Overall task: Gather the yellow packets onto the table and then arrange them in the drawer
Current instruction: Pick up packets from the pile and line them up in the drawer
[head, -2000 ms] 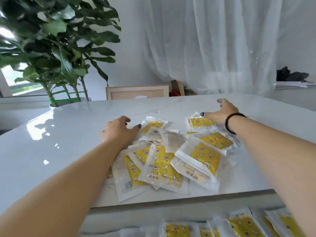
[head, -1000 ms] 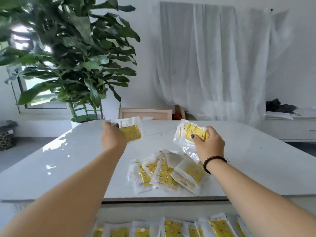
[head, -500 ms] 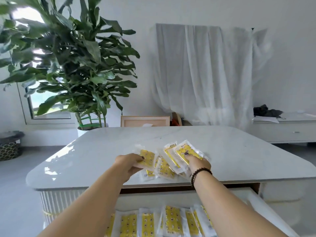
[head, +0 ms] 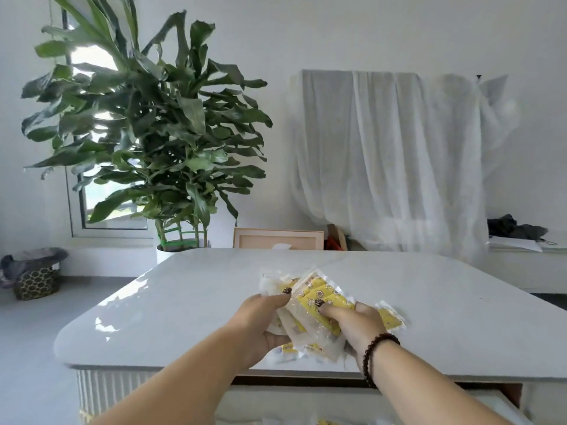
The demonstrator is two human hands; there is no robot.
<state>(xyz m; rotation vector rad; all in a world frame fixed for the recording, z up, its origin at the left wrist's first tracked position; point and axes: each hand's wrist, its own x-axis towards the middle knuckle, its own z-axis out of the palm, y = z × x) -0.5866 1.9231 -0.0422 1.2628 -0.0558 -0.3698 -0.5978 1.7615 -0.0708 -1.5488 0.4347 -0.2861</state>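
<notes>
We grip the packets (head: pixel 319 297) from both sides, left hand (head: pixel 260 320) and right hand (head: pixel 360 325) curled round them, squaring the stack near the table (head: pixel 184 302) edge for the drawer (head: pixel 497 403).

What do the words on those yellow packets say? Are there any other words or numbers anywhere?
Yellow packets: cartoon figures and a strip of print along the edge, too blurred to read.
Papers on the side counter: no print can be made out.
Nothing else shows words, numbers or signs.

Glossy white table (head: pixel 190 305); crinkly clear-plastic yellow packets (head: pixel 319 297); sheer cloth drape (head: pixel 383 157).
</notes>
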